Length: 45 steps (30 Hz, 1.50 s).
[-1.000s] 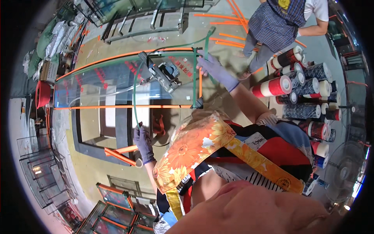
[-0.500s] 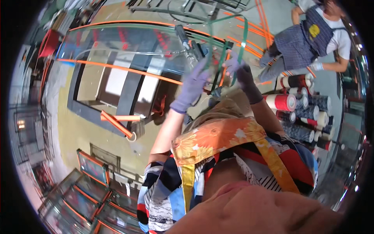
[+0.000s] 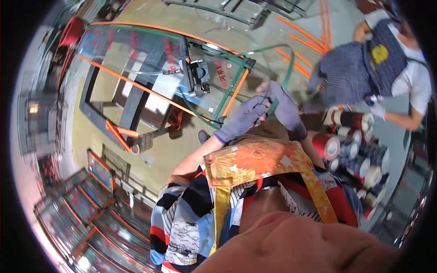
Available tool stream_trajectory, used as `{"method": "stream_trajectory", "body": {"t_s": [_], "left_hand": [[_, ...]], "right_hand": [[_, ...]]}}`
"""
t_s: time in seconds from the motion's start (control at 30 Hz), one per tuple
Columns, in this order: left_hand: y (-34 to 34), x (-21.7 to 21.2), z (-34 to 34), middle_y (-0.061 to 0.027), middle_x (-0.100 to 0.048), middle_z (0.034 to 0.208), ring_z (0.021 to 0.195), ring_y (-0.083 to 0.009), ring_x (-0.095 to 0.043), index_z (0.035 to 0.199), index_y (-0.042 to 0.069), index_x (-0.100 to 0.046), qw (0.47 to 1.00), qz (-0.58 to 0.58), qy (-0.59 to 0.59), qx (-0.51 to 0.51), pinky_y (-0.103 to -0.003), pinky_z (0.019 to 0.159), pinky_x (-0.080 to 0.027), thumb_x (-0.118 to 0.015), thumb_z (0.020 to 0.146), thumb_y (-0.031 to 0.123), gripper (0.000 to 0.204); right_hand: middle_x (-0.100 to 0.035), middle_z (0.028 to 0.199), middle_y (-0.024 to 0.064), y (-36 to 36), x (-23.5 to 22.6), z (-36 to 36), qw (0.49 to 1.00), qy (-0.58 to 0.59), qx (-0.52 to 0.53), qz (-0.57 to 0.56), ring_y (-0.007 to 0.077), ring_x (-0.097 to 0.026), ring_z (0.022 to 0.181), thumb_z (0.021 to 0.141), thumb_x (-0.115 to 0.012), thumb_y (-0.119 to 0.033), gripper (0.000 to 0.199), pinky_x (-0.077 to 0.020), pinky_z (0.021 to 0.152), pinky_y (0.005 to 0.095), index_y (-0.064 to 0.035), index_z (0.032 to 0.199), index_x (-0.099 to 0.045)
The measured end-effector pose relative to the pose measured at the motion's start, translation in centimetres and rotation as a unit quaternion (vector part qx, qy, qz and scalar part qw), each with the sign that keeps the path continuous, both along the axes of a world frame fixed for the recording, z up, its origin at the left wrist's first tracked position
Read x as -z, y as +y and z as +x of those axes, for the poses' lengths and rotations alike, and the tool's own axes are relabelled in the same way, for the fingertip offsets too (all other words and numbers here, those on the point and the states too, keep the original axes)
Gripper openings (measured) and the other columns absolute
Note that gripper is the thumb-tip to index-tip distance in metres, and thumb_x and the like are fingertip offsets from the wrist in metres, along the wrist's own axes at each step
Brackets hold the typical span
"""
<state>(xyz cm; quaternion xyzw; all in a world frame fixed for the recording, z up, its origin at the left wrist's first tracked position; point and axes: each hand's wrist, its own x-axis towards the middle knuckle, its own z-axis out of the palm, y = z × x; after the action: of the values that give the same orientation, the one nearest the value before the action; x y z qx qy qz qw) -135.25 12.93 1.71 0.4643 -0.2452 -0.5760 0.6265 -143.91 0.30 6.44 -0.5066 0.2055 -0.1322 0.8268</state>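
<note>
At centre frame, my gloved left hand (image 3: 243, 119) and right hand (image 3: 283, 105) are both pinched together on the green strip (image 3: 278, 98) beside the glass pane (image 3: 150, 68).

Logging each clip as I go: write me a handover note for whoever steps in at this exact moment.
Left hand: gloved, fingers pinched on the green strip.
Right hand: gloved, beside the left, touching the same strip; grip unclear.
Glass pane lies on its frame ahead, a black clamp tool on top.
Done: green strip runs along the pane's near edges.
Left: the strip's free end loops loose past the corner. Tape rolls sit at right.
</note>
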Motion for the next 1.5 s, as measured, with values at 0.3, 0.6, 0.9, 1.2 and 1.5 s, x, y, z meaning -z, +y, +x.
{"method": "stream_trajectory", "body": {"t_s": [0.3,0.6,0.9,1.2,1.5], "left_hand": [[-4.1,2.4,1.3,0.0013,-0.050,0.081,0.072,-0.0064,-0.048,0.104,0.004,-0.052,0.923,0.009,-0.228,-0.309,-0.019,0.064,-0.040,-0.047,0.089,0.015,0.020],[-2.0,5.6,11.3,-0.0105,-0.063,0.091,0.089,-0.0302,-0.060,0.092,0.012,-0.057,0.651,-0.189,0.412,-0.609,-0.047,0.080,-0.047,-0.055,0.080,0.049,0.039],[-4.5,6.8,15.2,-0.0081,-0.055,0.102,0.097,-0.0227,-0.054,0.096,0.007,-0.053,0.498,-0.203,0.443,-0.717,-0.042,0.080,-0.047,-0.057,0.081,0.042,0.038],[-4.3,10.0,14.6,-0.0061,-0.056,0.093,0.071,-0.0146,-0.053,0.100,0.008,-0.053,0.495,-0.124,0.232,-0.828,-0.024,0.062,-0.048,-0.046,0.086,0.036,0.032],[-0.4,12.1,14.7,-0.0086,-0.055,0.110,0.103,-0.0268,-0.048,0.101,0.006,-0.051,0.237,-0.133,0.246,-0.930,-0.048,0.081,-0.035,-0.034,0.085,0.035,0.037]], "right_hand": [[-0.048,0.062,0.0019,-14.6,1.2,-2.3,0.993,0.023,0.038,-0.109,0.0081,-0.045,0.055,0.090,-0.042,-0.027,0.027,-0.0373,0.052,0.0225,-0.0027,0.082,-0.050],[-0.045,0.056,0.0025,-27.4,8.6,3.3,0.743,-0.017,-0.012,-0.669,0.0123,-0.046,0.051,0.085,-0.044,-0.023,0.025,-0.0359,0.048,0.0270,-0.0058,0.068,-0.047],[-0.039,0.057,-0.0027,-35.6,0.9,14.4,0.888,0.196,-0.069,-0.411,0.0066,-0.036,0.050,0.089,-0.045,-0.029,0.026,-0.0293,0.046,0.0215,-0.0093,0.071,-0.043],[-0.047,0.066,0.0011,-38.3,2.2,26.2,0.852,0.215,-0.180,-0.443,0.0088,-0.045,0.058,0.086,-0.045,-0.028,0.025,-0.0383,0.053,0.0242,-0.0052,0.091,-0.054],[-0.042,0.058,-0.0046,-54.2,1.8,44.9,0.902,0.034,-0.103,-0.419,0.0028,-0.036,0.050,0.089,-0.049,-0.034,0.028,-0.0257,0.043,0.0181,-0.0065,0.091,-0.056]]}}
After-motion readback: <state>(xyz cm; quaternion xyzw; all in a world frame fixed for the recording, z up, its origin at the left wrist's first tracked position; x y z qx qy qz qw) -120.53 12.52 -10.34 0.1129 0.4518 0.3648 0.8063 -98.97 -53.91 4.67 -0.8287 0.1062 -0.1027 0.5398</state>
